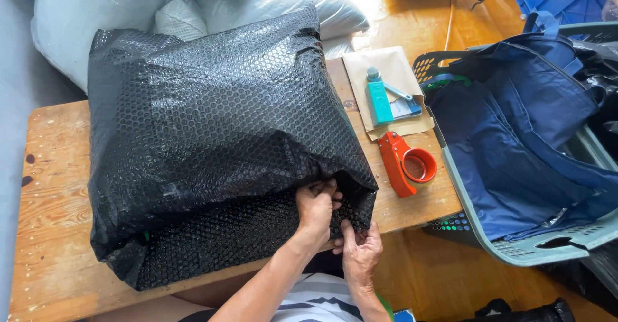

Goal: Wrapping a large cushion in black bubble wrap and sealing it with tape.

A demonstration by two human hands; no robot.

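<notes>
A large bulky package wrapped in black bubble wrap (pixel 219 122) lies on a wooden table (pixel 55 167). My left hand (pixel 315 207) grips a fold of the wrap at the package's near right corner. My right hand (pixel 359 252) is just below it, at the table's front edge, with its fingers pinching the same loose flap of wrap. Both hands are closed on the black wrap, and the package's contents are hidden.
An orange tape dispenser (pixel 405 164) lies on the table right of the package. Behind it, a teal cutter-like tool (pixel 378 98) rests on a brown envelope (pixel 393 64). A grey-green basket (pixel 515 248) holding navy blue bags (pixel 515 135) stands at the right. White plastic-wrapped bundles (pixel 84 13) are piled behind.
</notes>
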